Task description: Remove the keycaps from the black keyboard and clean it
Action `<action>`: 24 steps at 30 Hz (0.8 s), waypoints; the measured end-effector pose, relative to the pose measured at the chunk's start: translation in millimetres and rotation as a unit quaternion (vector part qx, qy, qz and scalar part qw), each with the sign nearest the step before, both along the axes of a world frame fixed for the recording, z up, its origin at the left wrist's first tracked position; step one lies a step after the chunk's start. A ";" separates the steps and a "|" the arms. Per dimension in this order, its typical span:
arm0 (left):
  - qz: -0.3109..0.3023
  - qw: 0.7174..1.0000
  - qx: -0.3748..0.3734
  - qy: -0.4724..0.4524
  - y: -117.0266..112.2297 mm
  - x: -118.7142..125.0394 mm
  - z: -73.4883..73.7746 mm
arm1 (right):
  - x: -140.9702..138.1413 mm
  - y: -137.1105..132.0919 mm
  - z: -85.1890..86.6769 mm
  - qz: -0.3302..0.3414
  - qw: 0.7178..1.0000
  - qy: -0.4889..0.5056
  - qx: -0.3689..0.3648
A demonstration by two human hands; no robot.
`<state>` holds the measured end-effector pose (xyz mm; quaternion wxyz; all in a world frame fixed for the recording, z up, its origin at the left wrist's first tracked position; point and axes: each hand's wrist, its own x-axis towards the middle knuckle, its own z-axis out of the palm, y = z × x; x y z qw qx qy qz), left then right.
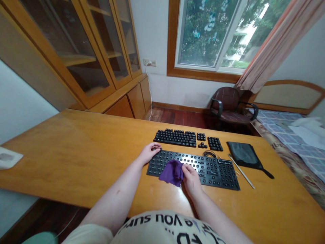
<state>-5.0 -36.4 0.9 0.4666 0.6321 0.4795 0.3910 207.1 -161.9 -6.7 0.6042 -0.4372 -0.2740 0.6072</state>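
1. Closest up, the right hand (192,178) is pinching a purple, thin fabric cloth (170,173) between thumb and fingers, over the near-middle edge of the board below. Looks super light and floppy, so I'd bunch it from one corner; nothing to break there.

2. Under it, flat on the glossy yellow-brown wooden desk (76,152): a long black rectangular keyboard base (220,181), capless, dotted with little switch posts. Probably stiff and fairly light, maybe slick on that varnish. I'd hold the outer rim or a corner, since the posts could be fragile.

3. Left hand (149,153) has curled fingers at the base's far left corner. Can't tell if it's actually gripping or just resting.

4. Right of the base, a slim straight pale stick (242,172) lies at a slant, looks rigid. Just past it is a flat black soft-looking pouch (242,154) with a strap.

5. Farther back, small hard-looking black keycaps (175,138) sit in keyboard-shaped blocks. Likely featherweight and easy to scatter; pick by the sides.
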 end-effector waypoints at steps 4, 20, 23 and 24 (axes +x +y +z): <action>-0.004 1.000 0.011 0.009 -0.4 -0.3 -1.7 | 0.8 -0.1 -0.7 0.000 1.000 -0.018 -0.002; -0.049 0.972 0.169 0.155 -4.4 -1.5 10.4 | 0.7 1.0 0.5 -0.007 0.999 -0.035 -0.005; -0.056 0.966 0.197 0.156 -5.0 -1.0 11.8 | 0.5 1.0 1.3 -0.004 1.000 -0.026 -0.003; -0.054 0.965 0.201 0.159 -5.3 -0.9 12.0 | 0.4 1.0 1.2 -0.004 1.000 -0.026 -0.001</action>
